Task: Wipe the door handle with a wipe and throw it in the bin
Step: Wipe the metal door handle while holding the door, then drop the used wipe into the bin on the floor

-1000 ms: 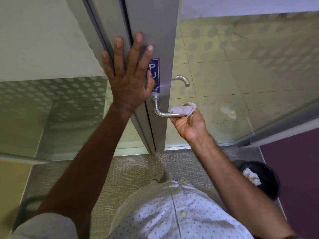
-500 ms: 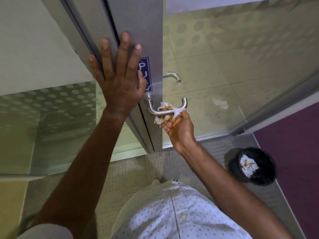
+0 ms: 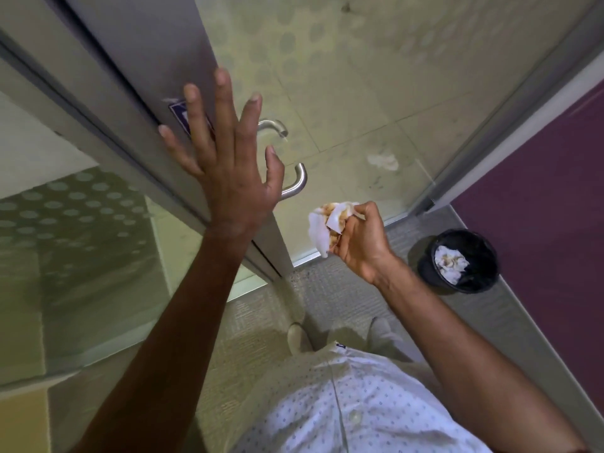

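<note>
- Head view: the right hand is closing its grip around a crumpled white wipe with brown stains, pinching it between thumb and fingers just below and to the 4 o'clock side of the curved brushed-metal door handle, clear of it.
- The left hand is spreading open and flat, fingers splayed, in front of the grey metal door frame; whether the palm is touching cannot be told.
- The round black bin is sitting on the floor at 3 o'clock from the wipe, near it, already holding another crumpled stained wipe.
- The wipe is looking light, soft and limp, probably damp, with a loose tail hanging; bunching it in the fist is likely suiting it better than a fingertip pinch, so nothing is trailing or drifting on release.
</note>
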